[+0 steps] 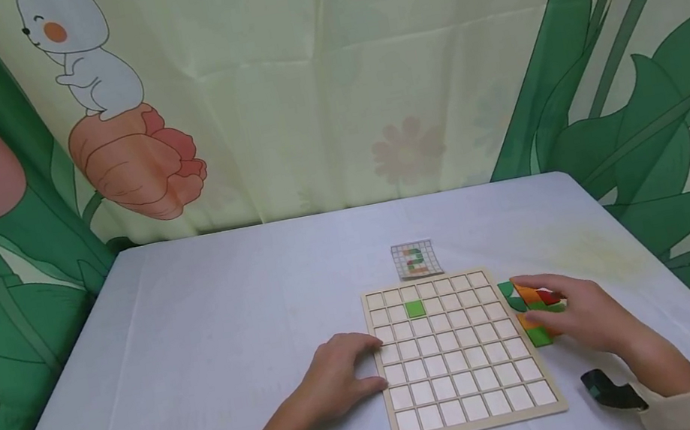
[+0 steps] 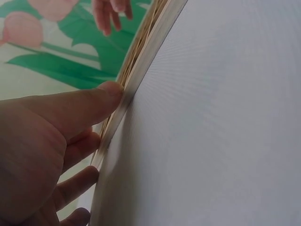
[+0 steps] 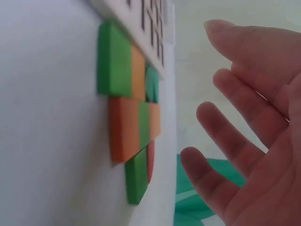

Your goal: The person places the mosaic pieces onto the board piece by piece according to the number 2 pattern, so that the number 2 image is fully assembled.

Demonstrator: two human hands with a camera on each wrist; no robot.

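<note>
A wooden grid board (image 1: 448, 363) with white square cells lies on the table, a single green square tile (image 1: 415, 309) in one of its upper cells. Thumb and fingertips of my left hand (image 1: 339, 374) touch the board's left edge; the left wrist view shows them against its wooden side (image 2: 128, 100). On the right, my right hand (image 1: 583, 316) hovers with spread fingers over a cluster of coloured pieces (image 3: 123, 129). Green, orange and red blocks make up this cluster, close beside the board's right edge. In the right wrist view nothing is between the fingers.
Behind the board lies a small card (image 1: 416, 260) printed with a grid and a coloured pattern. A white cloth covers the table (image 1: 213, 328). A curtain (image 1: 309, 84) with printed tulips and a white animal hangs behind the far edge.
</note>
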